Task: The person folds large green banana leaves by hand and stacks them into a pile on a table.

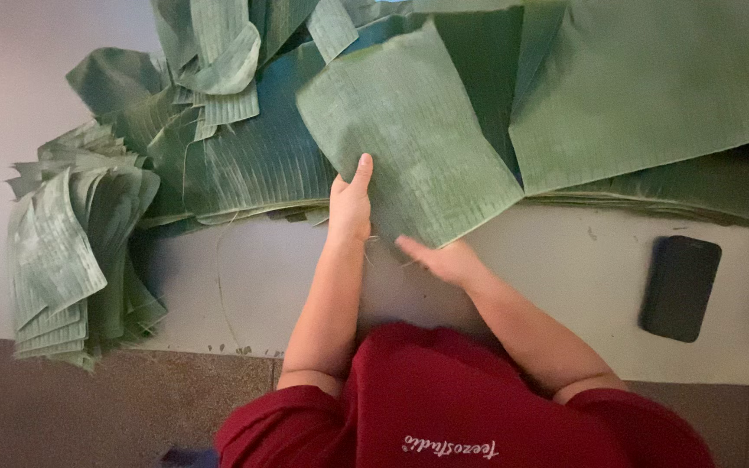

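Where the left grip [350, 204] pinches, leaf piece's [409, 130] near-left edge.

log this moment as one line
left hand: holds leaf piece edge | right hand: flat at its lower corner | leaf stack left | phone right

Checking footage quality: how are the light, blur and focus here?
Head view: dim, soft light with no glare; right hand smeared by motion blur; left hand on the leaf piece sharper; phone slightly soft.
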